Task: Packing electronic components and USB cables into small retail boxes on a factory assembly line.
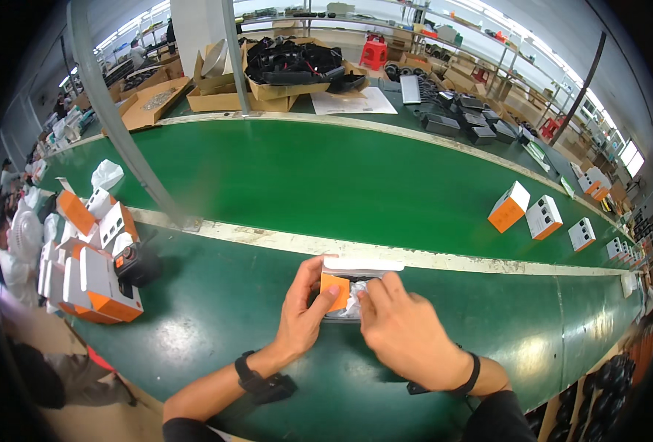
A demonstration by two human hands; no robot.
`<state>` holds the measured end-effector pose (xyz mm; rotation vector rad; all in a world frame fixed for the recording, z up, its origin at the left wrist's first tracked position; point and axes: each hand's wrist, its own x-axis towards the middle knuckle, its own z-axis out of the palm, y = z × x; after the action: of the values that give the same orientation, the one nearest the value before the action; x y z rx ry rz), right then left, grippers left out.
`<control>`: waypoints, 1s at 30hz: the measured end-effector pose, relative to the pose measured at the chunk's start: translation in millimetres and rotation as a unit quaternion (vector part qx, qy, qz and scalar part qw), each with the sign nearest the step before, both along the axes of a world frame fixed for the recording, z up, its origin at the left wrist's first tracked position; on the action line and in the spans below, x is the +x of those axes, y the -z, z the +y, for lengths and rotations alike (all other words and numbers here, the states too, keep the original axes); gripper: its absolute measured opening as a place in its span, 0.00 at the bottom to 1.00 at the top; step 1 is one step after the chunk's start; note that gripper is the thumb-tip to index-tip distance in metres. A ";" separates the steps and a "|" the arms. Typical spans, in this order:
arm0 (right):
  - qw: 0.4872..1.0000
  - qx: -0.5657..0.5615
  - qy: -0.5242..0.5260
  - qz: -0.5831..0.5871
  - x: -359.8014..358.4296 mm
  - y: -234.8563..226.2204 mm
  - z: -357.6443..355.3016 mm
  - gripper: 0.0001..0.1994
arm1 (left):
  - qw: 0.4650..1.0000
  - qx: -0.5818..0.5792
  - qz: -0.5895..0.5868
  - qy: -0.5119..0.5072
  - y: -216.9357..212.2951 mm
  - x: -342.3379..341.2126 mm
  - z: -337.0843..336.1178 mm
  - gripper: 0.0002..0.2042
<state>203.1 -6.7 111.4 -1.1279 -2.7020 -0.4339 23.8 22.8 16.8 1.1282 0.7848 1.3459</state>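
Note:
An open small carton (339, 313) with an orange side flap and a raised white lid sits on the green bench in front of me. My left hand (302, 306) grips its left side, with the thumb over the orange flap (334, 292). Crumpled white plastic wrapping (356, 296) shows inside the carton; what it covers is hidden. Curled over the carton's right side, my right hand (404, 328) has its fingers closed at the wrapping. The right fingertips are partly hidden behind the hand.
White and orange cartons (94, 283) are heaped at the left, beside a black device (136, 264). A green conveyor belt (290, 177) runs beyond a pale rail (304, 245), with several cartons (544, 217) on its right. A metal post (120, 121) rises at left.

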 end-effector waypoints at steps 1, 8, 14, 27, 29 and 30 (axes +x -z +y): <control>0.999 0.006 0.020 -0.048 -4.8 -1.8 -7.3 0.10 | 1.000 0.001 0.002 -0.002 -2.0 -1.8 0.6 0.16; 0.995 -0.080 -0.024 -0.052 4.0 -7.9 -16.2 0.11 | 0.990 0.127 0.053 0.025 4.0 -11.0 10.9 0.17; 0.975 -0.101 -0.081 0.183 45.5 -51.5 -7.3 0.05 | 0.962 0.222 0.160 -0.019 -4.2 -25.9 25.3 0.15; 0.956 -0.249 -0.066 0.143 46.8 -22.4 27.0 0.11 | 0.979 0.150 0.132 0.036 -12.3 -11.1 4.3 0.26; 0.963 -0.227 -0.064 0.130 44.7 -19.7 24.9 0.12 | 0.979 0.156 0.126 0.043 -9.4 -10.2 5.7 0.27; 0.964 -0.220 -0.065 0.132 43.7 -22.0 22.1 0.11 | 0.979 0.156 0.126 0.046 -8.0 -10.0 6.6 0.27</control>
<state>246.8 15.4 133.4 -1.0050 -2.6726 0.3336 13.9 29.4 24.8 1.5879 0.7055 1.2922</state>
